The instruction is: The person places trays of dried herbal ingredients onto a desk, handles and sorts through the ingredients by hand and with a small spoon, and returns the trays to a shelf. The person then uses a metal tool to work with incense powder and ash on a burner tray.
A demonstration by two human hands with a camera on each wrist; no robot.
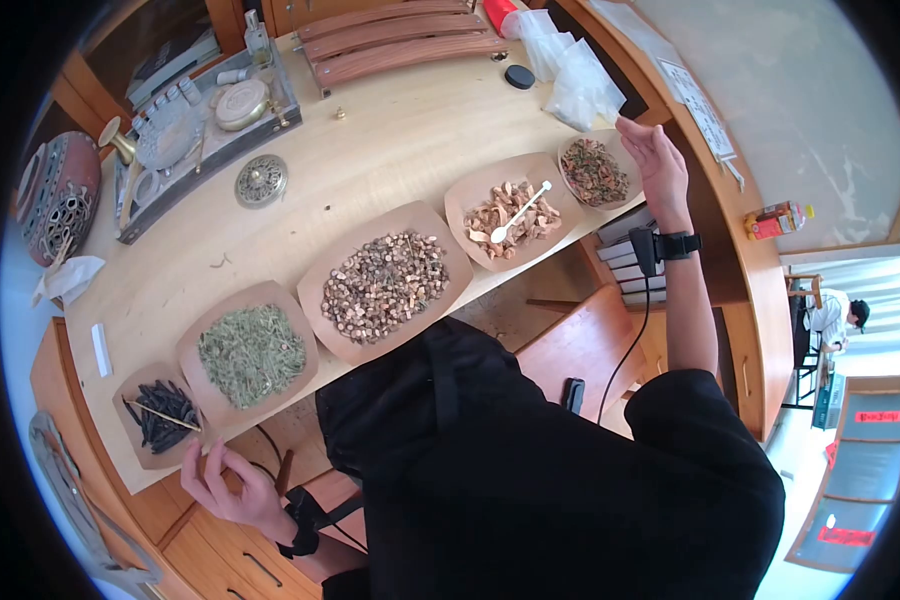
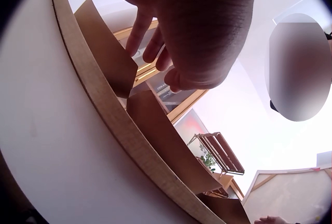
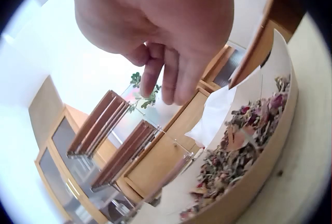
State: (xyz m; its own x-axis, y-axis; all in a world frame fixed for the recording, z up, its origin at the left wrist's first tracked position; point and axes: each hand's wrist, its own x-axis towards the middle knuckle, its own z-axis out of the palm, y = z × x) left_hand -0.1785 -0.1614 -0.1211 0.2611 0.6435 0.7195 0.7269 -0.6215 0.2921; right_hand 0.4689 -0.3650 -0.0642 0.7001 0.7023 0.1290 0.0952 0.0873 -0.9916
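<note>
We look down on a long pale wooden table along whose near edge five brown paper trays lie in a row, and our two hands sit at opposite ends of it; our left hand hangs just off the table's edge, below the tray of dark pods, its fingers loosely curled and holding nothing, the fingertips close to the paper rim but, as far as the left wrist view shows, not touching it; our right hand hovers at the far right, just beside and slightly above the tray of mixed dried petals, palm turned inward, fingers relaxed and slightly bent, empty; from the right wrist view the petals lie heaped below the fingers, clear of them.

Between the two end trays we see a tray of green cut herb, a tray of brown chopped root pieces, and a tray of pale bark-like chunks with a white spoon resting on top; farther back stand a slatted wooden rack, some clear plastic bags, a round brass lid, and a tray of incense tools.
</note>
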